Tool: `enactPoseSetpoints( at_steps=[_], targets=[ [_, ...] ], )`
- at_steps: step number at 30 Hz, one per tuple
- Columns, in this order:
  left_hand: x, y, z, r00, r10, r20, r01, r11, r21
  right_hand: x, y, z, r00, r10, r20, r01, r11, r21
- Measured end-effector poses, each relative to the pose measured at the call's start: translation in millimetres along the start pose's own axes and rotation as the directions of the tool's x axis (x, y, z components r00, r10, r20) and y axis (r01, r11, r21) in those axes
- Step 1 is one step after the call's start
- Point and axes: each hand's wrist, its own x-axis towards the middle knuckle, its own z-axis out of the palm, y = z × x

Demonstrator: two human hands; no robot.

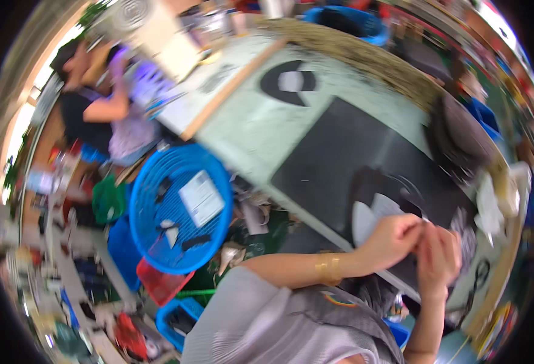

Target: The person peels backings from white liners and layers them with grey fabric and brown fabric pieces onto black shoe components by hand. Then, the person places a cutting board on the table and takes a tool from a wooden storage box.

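Note:
My left hand (394,238) and my right hand (438,253) meet at the fingertips over the near right part of a black mat (333,158). Both are closed in a pinch, and whatever is between the fingers is too small and blurred to name. Just beyond them lies a dark, curved flat piece (370,182) with a pale grey patch (364,221), partly covered by my left hand. Farther off on the pale green tabletop (236,130) rests a dark cut piece (279,82) with a light patch in its middle.
On the left stands a blue round basket (138,206) holding a white sheet (201,198) and dark scraps. A stack of dark pieces (461,133) sits at the table's right edge, near crumpled white material (490,206). At the far left another person (91,109) works.

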Motion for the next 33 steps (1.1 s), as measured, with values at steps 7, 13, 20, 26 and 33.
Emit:
enactPoseSetpoints(
  at_steps=[7, 13, 20, 26, 33],
  targets=[
    [-13, 10, -9, 0.971, 0.206, -0.121, -0.173, 0.956, 0.238, 12, -3, 6, 0.993, -0.112, 0.039, 0.110, 0.993, 0.046],
    [-14, 1, -17, 0.923, 0.356, -0.149, -0.289, 0.893, 0.345, 16, -1, 14, 0.970, -0.182, 0.158, 0.181, 0.983, 0.023],
    [-6, -3, -14, 0.965, 0.131, -0.228, -0.196, 0.935, -0.295, 0, 15, 17, 0.843, 0.529, 0.096, -0.529, 0.785, 0.323],
    [-18, 8, -25, 0.975, 0.134, -0.175, -0.197, 0.885, -0.422, -17, 38, 19, 0.768, 0.561, 0.308, -0.623, 0.542, 0.564],
    [-16, 1, -25, 0.970, 0.223, -0.100, -0.243, 0.927, -0.286, -24, 113, 1, 0.711, 0.479, 0.515, -0.673, 0.252, 0.695]
  ],
)
